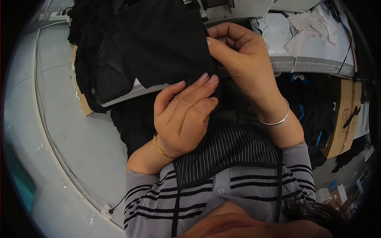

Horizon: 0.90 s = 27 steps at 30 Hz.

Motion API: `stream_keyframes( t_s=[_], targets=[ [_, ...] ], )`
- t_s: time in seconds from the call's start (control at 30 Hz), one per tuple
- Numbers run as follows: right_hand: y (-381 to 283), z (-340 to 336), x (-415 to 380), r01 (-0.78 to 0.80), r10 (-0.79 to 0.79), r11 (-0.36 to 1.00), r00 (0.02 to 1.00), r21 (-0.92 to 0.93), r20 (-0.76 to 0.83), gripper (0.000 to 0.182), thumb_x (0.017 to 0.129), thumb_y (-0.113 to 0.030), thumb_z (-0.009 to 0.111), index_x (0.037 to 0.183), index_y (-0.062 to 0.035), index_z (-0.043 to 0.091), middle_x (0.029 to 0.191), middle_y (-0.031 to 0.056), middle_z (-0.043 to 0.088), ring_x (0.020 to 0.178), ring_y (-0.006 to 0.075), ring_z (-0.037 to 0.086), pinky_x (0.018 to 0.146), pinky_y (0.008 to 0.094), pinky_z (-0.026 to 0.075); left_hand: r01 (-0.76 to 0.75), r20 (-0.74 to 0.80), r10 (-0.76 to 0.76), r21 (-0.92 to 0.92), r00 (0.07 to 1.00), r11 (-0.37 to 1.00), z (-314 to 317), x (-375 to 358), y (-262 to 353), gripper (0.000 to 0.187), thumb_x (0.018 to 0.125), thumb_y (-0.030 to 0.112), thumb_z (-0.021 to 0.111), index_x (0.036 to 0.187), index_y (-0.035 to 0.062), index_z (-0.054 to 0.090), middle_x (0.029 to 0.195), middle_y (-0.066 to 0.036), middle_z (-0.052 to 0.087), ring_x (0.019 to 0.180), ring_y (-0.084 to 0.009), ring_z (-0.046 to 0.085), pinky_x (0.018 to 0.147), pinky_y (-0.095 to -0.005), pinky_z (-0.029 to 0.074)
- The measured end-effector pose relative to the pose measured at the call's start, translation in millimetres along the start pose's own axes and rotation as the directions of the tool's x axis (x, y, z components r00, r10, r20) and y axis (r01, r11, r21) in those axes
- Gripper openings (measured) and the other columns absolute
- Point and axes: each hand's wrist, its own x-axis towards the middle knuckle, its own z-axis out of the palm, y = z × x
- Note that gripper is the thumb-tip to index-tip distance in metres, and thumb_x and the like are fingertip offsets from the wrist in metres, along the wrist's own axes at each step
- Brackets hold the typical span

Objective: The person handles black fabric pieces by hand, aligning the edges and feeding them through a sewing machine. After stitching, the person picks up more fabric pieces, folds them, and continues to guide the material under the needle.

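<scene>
A piece of black cloth (166, 43) lies over the work surface in front of me, its right edge running down between my hands. My right hand (242, 51) pinches that edge between thumb and bent fingers. Lower down, my left hand (184, 113) rests with its fingers stretched out over the cloth's lower right part, fingertips close to the edge. What lies beneath its palm is hidden. Under the cloth's lower border shows a strip of grey ruler edging (137, 92).
More dark fabric (89, 67) is heaped at the left. Machine parts (234, 10) stand at the top. On the right are a ruler-marked table edge (317, 67), pale scraps (311, 31) and a cardboard box (344, 119). A cable (43, 115) runs along the pale surface at left.
</scene>
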Motion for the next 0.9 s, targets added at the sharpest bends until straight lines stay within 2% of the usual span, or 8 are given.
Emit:
stream_keyframes(
  t_s=[0.07, 0.17, 0.2, 0.27, 0.47, 0.67, 0.77, 0.9],
  targets=[
    [4, -2, 3, -0.03, 0.02, 0.988, 0.998, 0.152, 0.066, 0.023, 0.095, -0.009, 0.069, 0.115, 0.0034, 0.068, 0.097, 0.0025, 0.071, 0.086, 0.004, 0.063, 0.079, 0.0174, 0.049, -0.017, -0.014, 0.018, 0.027, 1.0, 0.999, 4, 5, -3, 0.01, 0.09, 0.0, 0.067, 0.089, 0.0084, 0.061, 0.107, -0.01, 0.078, 0.102, -0.0195, 0.076, 0.097, -0.0308, 0.048],
    [4, -2, 7, -0.021, 0.009, 0.975, 0.999, 0.223, 0.053, 0.025, 0.095, -0.008, 0.067, 0.118, 0.0036, 0.067, 0.103, 0.0036, 0.072, 0.092, 0.0056, 0.063, 0.084, 0.0196, 0.049, -0.008, -0.021, 0.008, 0.033, 1.0, 0.999, 5, 15, -6, 0.01, 0.09, 0.0, 0.067, 0.089, 0.0083, 0.061, 0.106, -0.01, 0.078, 0.101, -0.0197, 0.076, 0.098, -0.0316, 0.047],
    [5, -1, 8, -0.022, 0.011, 0.974, 0.999, 0.224, 0.05, 0.025, 0.095, -0.008, 0.067, 0.118, 0.0036, 0.067, 0.103, 0.0036, 0.072, 0.092, 0.0056, 0.063, 0.084, 0.0196, 0.049, -0.008, -0.018, 0.009, 0.031, 1.0, 0.999, 6, 16, -6, 0.01, 0.09, 0.0, 0.067, 0.089, 0.0083, 0.061, 0.106, -0.01, 0.078, 0.101, -0.0197, 0.076, 0.098, -0.0316, 0.047],
    [8, 1, 9, -0.002, -0.006, 0.957, 1.0, 0.291, 0.026, 0.026, 0.095, -0.01, 0.068, 0.116, 0.0053, 0.067, 0.092, -0.0003, 0.069, 0.08, 0.0023, 0.058, 0.071, 0.0177, 0.045, 0.0, -0.003, 0.0, 0.029, 1.0, 1.0, 8, 17, -6, 0.01, 0.09, 0.0, 0.066, 0.09, 0.0082, 0.061, 0.106, -0.01, 0.078, 0.101, -0.0197, 0.076, 0.098, -0.0333, 0.047],
    [4, 0, 2, -0.038, 0.024, 0.928, 0.999, 0.372, 0.042, 0.027, 0.097, -0.012, 0.067, 0.12, 0.0022, 0.068, 0.094, -0.0007, 0.068, 0.085, 0.0032, 0.058, 0.074, 0.0195, 0.046, 0.025, -0.032, -0.024, 0.033, 0.999, 0.999, 9, 23, -9, 0.012, 0.087, -0.002, 0.065, 0.091, 0.0082, 0.061, 0.105, -0.01, 0.078, 0.101, -0.0204, 0.076, 0.102, -0.0359, 0.044],
    [2, 1, -2, -0.013, -0.002, 0.93, 0.999, 0.368, 0.041, 0.026, 0.1, -0.013, 0.062, 0.121, 0.0011, 0.068, 0.097, 0.0006, 0.069, 0.088, 0.0055, 0.061, 0.08, 0.0211, 0.049, 0.065, -0.021, -0.064, 0.038, 0.998, 0.997, 6, 25, -8, 0.013, 0.086, -0.003, 0.065, 0.09, 0.0081, 0.061, 0.104, -0.009, 0.078, 0.1, -0.0204, 0.076, 0.103, -0.0361, 0.042],
    [3, 7, -1, 0.009, -0.011, 0.913, 1.0, 0.408, 0.004, 0.027, 0.101, -0.013, 0.059, 0.122, 0.0014, 0.067, 0.097, 0.0003, 0.069, 0.09, 0.0062, 0.061, 0.083, 0.0223, 0.05, 0.036, -0.049, -0.033, 0.055, 0.998, 0.998, 7, 27, -13, 0.012, 0.086, -0.002, 0.065, 0.091, 0.0076, 0.062, 0.104, -0.009, 0.078, 0.099, -0.0202, 0.076, 0.104, -0.037, 0.042],
    [10, 2, -1, -0.004, -0.018, 0.915, 0.999, 0.405, 0.052, 0.027, 0.102, -0.015, 0.058, 0.123, 0.0012, 0.067, 0.098, 0.0002, 0.069, 0.091, 0.0067, 0.062, 0.085, 0.0235, 0.05, 0.032, -0.1, -0.024, 0.075, 0.995, 0.997, 15, 37, -21, 0.011, 0.085, -0.001, 0.064, 0.092, 0.0068, 0.062, 0.105, -0.01, 0.078, 0.098, -0.0205, 0.076, 0.105, -0.0396, 0.041]
  ],
)
